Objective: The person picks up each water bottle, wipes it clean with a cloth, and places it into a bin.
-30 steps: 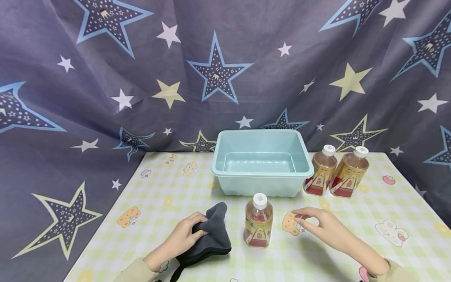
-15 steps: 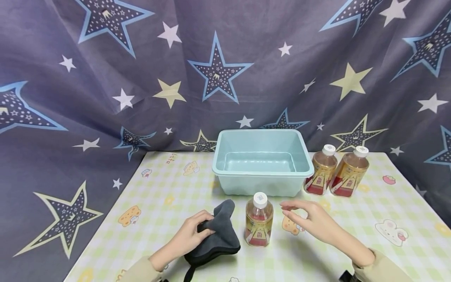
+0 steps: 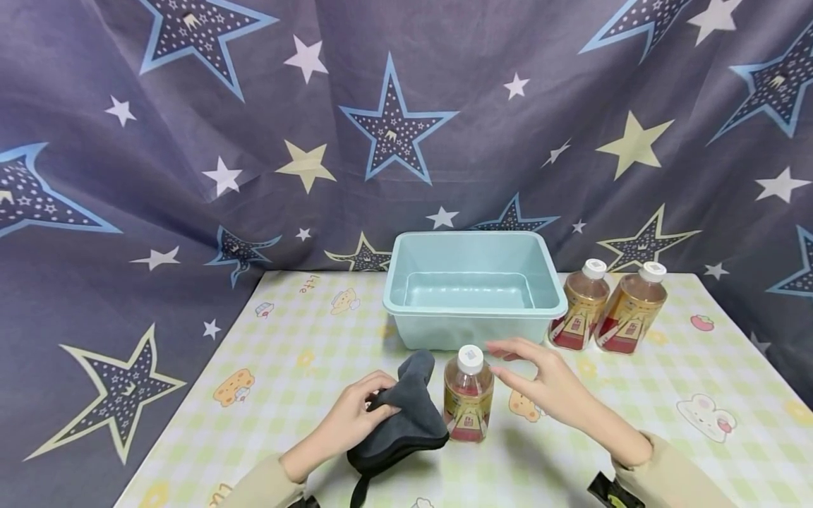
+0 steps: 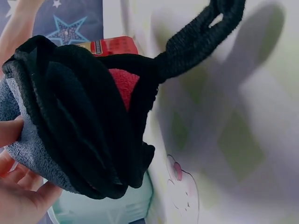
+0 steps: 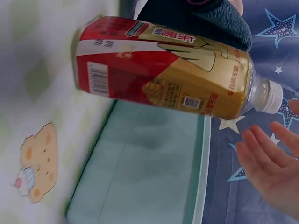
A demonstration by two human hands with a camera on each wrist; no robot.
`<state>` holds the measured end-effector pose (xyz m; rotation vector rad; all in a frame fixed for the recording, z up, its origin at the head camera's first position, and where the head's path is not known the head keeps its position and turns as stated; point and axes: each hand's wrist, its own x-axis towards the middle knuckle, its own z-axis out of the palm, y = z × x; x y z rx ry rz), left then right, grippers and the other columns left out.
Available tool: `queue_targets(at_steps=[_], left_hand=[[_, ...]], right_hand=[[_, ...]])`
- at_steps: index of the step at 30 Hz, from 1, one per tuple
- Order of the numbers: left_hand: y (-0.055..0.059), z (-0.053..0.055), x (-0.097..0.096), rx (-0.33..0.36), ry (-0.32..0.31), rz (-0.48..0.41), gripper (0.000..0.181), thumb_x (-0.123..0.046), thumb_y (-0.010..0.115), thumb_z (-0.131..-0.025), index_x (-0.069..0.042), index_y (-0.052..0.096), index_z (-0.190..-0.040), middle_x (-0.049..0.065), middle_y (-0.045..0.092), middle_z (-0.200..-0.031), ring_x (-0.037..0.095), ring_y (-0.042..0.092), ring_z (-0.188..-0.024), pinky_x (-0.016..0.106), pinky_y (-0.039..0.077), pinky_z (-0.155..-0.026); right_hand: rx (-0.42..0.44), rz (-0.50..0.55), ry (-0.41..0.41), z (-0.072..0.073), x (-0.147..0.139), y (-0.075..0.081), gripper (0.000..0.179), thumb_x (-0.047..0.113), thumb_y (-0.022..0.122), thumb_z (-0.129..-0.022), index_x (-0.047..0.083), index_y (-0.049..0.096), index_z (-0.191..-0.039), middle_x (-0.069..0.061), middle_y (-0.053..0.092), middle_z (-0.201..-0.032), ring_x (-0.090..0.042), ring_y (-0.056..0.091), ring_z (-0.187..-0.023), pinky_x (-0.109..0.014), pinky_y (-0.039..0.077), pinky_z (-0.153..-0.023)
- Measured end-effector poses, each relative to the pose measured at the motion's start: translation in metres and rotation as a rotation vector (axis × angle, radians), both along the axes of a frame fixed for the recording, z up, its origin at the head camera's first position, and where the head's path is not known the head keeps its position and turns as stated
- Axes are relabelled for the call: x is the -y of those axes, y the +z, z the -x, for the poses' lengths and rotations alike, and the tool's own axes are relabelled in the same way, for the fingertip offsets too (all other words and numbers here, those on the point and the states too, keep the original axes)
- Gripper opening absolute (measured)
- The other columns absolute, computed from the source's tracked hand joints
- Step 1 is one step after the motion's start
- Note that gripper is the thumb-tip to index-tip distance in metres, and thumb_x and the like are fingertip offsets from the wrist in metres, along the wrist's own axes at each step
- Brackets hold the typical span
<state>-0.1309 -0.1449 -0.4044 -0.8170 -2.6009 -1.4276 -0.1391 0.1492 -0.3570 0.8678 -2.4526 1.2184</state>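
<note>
Fingers of left hand [image 3: 356, 415] pinch dark grey pouch [image 3: 414, 415], just left of upright bottle [image 3: 468, 410]; I see right hand [image 3: 546, 381], fingers apart, beside white cap [image 3: 471, 359], contact unclear. Blue bin [image 3: 466, 331] on table [image 3: 279, 331], far side; two more bottles [image 3: 574, 310] right of bin.

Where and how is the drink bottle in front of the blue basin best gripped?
Probably round its narrow neck, under the white cap, right hand coming from the right: the drink bottle stands upright, with the dark grey pouch close on its left.
</note>
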Motion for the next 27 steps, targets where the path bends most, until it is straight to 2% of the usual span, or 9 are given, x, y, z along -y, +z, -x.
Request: queue_targets(at_steps=[4,5,7,12,15,20,23,27], left_hand=[[0.001,0.001,-0.003,0.018,0.001,-0.006,0.010,-0.019,0.064,-0.080,-0.020,0.062,-0.090,-0.008,0.059,-0.094,0.008,0.054,-0.084,0.026,0.044,-0.068],[-0.003,0.004,-0.003,0.023,-0.002,-0.011,0.011,-0.020,0.064,-0.080,-0.021,0.062,-0.090,-0.009,0.059,-0.094,0.007,0.054,-0.085,0.026,0.044,-0.069],[-0.002,0.004,-0.004,0.040,0.000,-0.013,0.012,-0.016,0.065,-0.080,-0.019,0.062,-0.090,-0.007,0.060,-0.093,0.007,0.053,-0.084,0.025,0.043,-0.069],[0.000,0.006,-0.005,0.062,0.008,-0.028,0.016,-0.003,0.064,-0.077,-0.013,0.062,-0.090,0.000,0.061,-0.091,0.007,0.053,-0.082,0.027,0.044,-0.067],[0.002,0.008,-0.007,0.061,0.005,-0.037,0.017,-0.001,0.064,-0.077,-0.012,0.062,-0.090,0.001,0.062,-0.089,0.008,0.054,-0.083,0.028,0.045,-0.069],[0.007,0.009,-0.012,0.057,-0.003,-0.055,0.016,-0.010,0.065,-0.078,-0.017,0.062,-0.092,-0.004,0.062,-0.091,0.008,0.055,-0.085,0.027,0.045,-0.071],[0.008,0.010,-0.015,0.054,0.006,-0.065,0.018,-0.013,0.066,-0.078,-0.018,0.063,-0.095,-0.006,0.063,-0.092,0.008,0.056,-0.086,0.028,0.044,-0.072],[0.007,0.012,-0.020,0.054,0.024,-0.071,0.025,-0.013,0.066,-0.078,-0.017,0.063,-0.103,-0.003,0.064,-0.096,0.010,0.056,-0.088,0.028,0.044,-0.074]], right_hand=[[-0.032,0.046,0.044,0.001,0.007,0.001,0.032,0.010,0.064,-0.080,0.014,0.060,-0.112,0.002,0.060,-0.108,-0.013,0.057,-0.096,-0.030,0.046,-0.079],[-0.042,0.056,0.055,0.002,0.009,0.002,0.033,0.009,0.065,-0.079,0.013,0.060,-0.112,0.001,0.060,-0.108,-0.014,0.057,-0.096,-0.030,0.046,-0.079],[-0.063,0.071,0.074,0.003,0.012,0.002,0.035,0.007,0.067,-0.077,0.011,0.061,-0.111,0.000,0.060,-0.108,-0.014,0.057,-0.094,-0.030,0.046,-0.079],[-0.133,0.107,0.110,0.001,0.022,0.009,0.031,-0.002,0.069,-0.070,0.002,0.064,-0.100,-0.008,0.063,-0.100,-0.015,0.059,-0.087,-0.031,0.048,-0.073],[-0.154,0.127,0.114,-0.002,0.026,0.013,0.028,-0.007,0.069,-0.068,-0.001,0.065,-0.095,-0.012,0.063,-0.095,-0.015,0.060,-0.082,-0.031,0.049,-0.069],[-0.137,0.156,0.116,0.004,0.023,0.001,0.028,-0.005,0.068,-0.070,0.002,0.066,-0.096,-0.009,0.063,-0.097,-0.011,0.060,-0.080,-0.025,0.048,-0.069],[-0.132,0.172,0.125,0.009,0.021,-0.007,0.028,-0.003,0.068,-0.071,0.004,0.066,-0.098,-0.008,0.063,-0.099,-0.010,0.060,-0.080,-0.026,0.049,-0.069],[-0.141,0.189,0.132,0.011,0.021,-0.011,0.028,-0.001,0.068,-0.072,0.005,0.066,-0.099,-0.008,0.063,-0.100,-0.011,0.060,-0.082,-0.028,0.049,-0.069]])
